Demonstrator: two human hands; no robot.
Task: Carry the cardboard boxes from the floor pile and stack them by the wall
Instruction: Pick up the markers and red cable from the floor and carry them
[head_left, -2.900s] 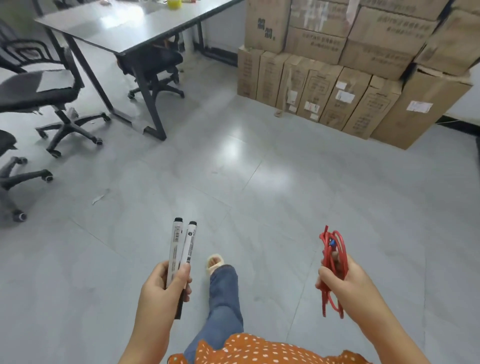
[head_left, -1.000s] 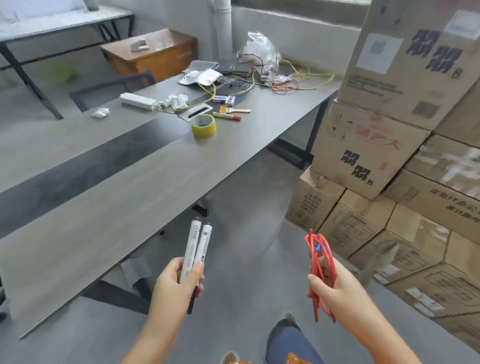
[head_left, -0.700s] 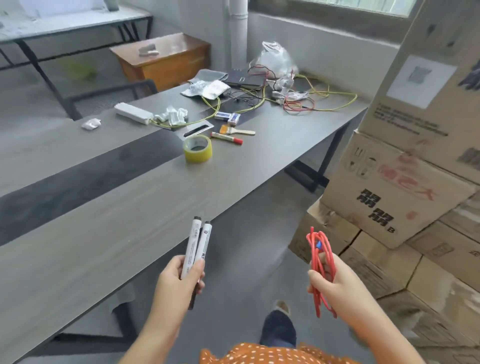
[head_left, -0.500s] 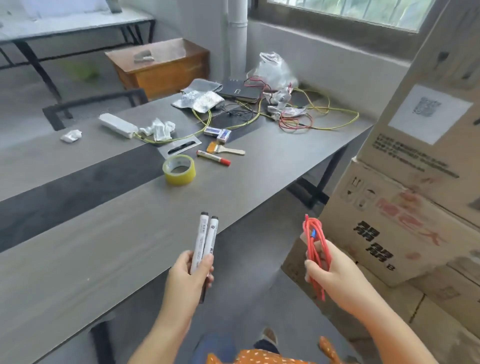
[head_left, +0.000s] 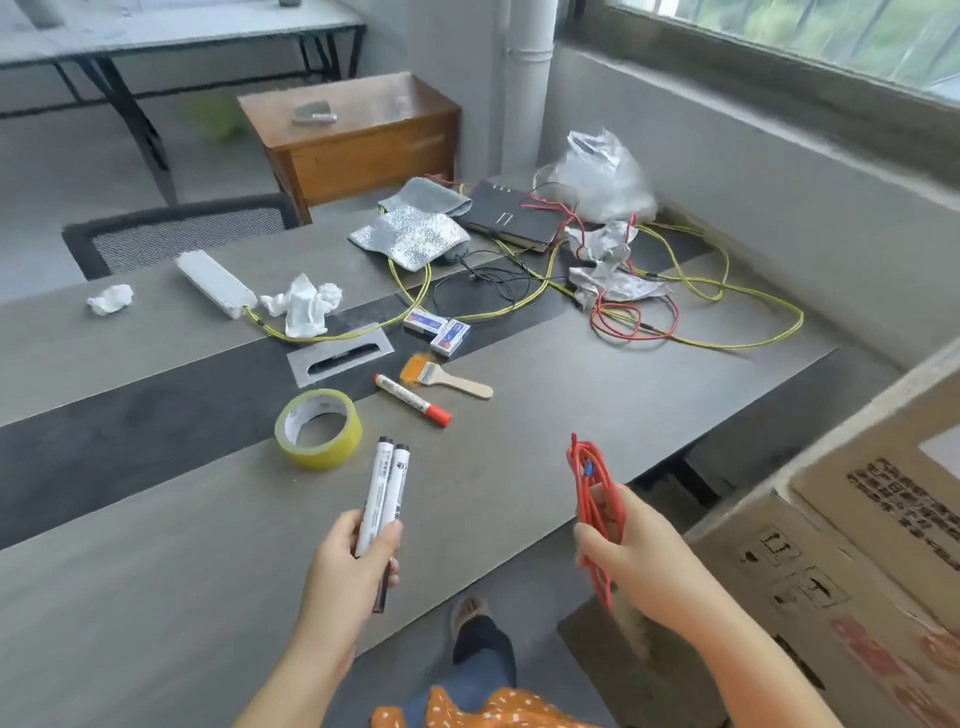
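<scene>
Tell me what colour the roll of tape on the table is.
Yellow. The roll of tape lies flat on the grey table, clear in the head view.

On the bench (head_left: 156, 597), the tape roll (head_left: 318, 429) lies left of a marker (head_left: 413, 400), with the brush (head_left: 445, 380) just behind that marker and two small boxes (head_left: 437, 330) farther back. The left hand (head_left: 349, 569) holds two markers (head_left: 383, 493) above the bench's near edge, and the right hand (head_left: 636, 558) holds a coiled cable (head_left: 589, 499) to their right. Cardboard boxes (head_left: 841, 561) stand right of the bench, and a chair (head_left: 176, 231) sits behind its far left side.
</scene>
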